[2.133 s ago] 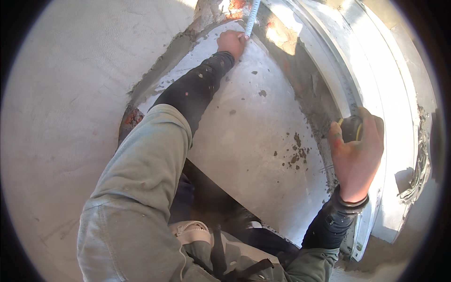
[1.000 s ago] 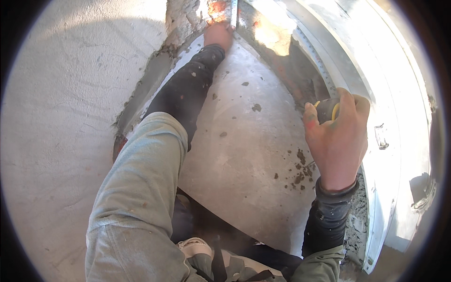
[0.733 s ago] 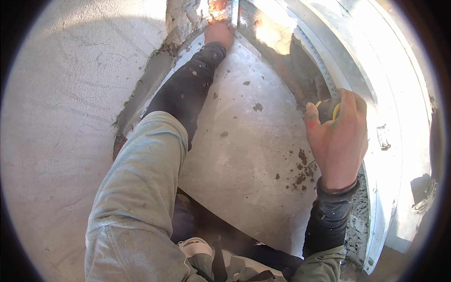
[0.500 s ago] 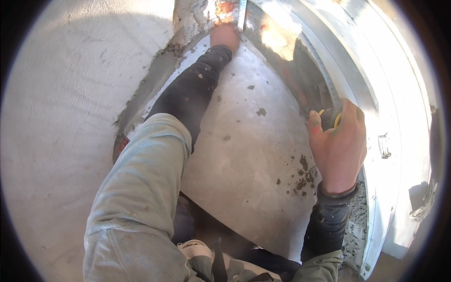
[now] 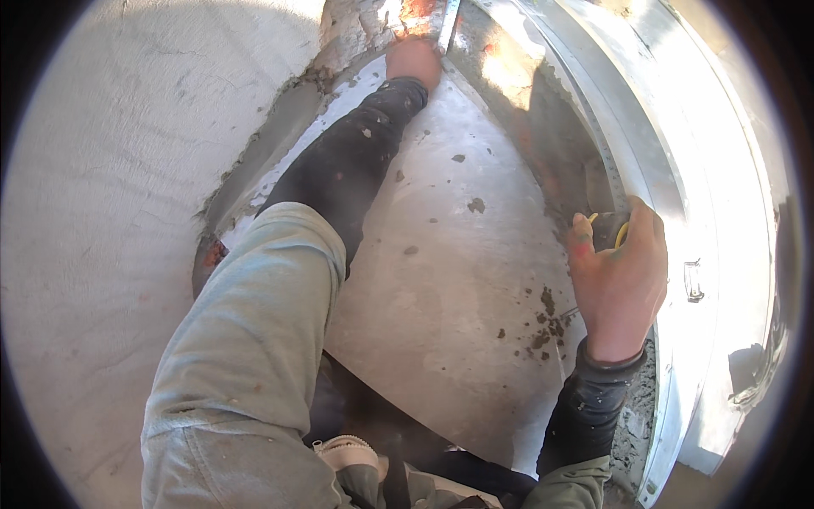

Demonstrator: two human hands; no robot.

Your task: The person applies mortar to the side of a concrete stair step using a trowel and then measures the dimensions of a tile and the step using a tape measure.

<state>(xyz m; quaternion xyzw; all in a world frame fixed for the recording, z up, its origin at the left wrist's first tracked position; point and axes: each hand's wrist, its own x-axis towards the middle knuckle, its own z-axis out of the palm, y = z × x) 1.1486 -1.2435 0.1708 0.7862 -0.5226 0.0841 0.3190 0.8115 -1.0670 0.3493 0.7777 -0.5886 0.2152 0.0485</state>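
Note:
My left hand (image 5: 414, 61) reaches to the far corner of a grey concrete sill (image 5: 441, 280). It is closed at the foot of a thin metal strip (image 5: 447, 19) that rises out of the top of the view. My right hand (image 5: 619, 284) is at the right, against the white window frame (image 5: 678, 161). Its fingers are shut on a small dark and yellow object (image 5: 612, 231), mostly hidden by the hand. Both arms wear black sleeves under grey-green ones.
Rough plastered wall (image 5: 127, 212) fills the left, with exposed red brick (image 5: 420, 8) at the far corner. Dark mortar crumbs (image 5: 543, 327) lie on the sill near my right hand. A dark gap with mortar (image 5: 564, 144) runs along the frame. A shoe (image 5: 348, 450) shows below.
My right hand has slid a little nearer along the frame with the dark and yellow object. My left hand has stayed in the far corner.

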